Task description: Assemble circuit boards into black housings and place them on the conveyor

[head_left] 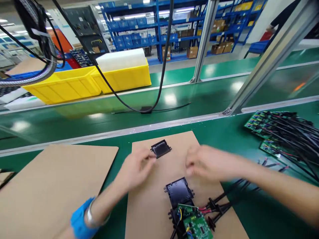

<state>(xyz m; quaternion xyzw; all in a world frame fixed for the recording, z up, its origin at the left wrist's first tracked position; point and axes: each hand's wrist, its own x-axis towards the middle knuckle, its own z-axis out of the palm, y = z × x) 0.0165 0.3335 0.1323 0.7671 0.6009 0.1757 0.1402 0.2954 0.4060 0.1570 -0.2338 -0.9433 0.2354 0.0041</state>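
My left hand, with a blue band and a metal bracelet at the wrist, is over the cardboard sheet. Its thumb and forefinger are slightly apart beside a small black plastic case half; whether they touch it I cannot tell. To the right, my right hand is blurred above the same sheet, fingers curled inward, and what they may hold is hidden. Below the hands lies another black case half. Nearest me, a green circuit board with black cables rests against black casing.
A second cardboard sheet lies at left. Wired circuit boards are piled at right. Beyond the metal rail stand yellow bins, with a black cable hanging down in front. An aluminium post rises at right.
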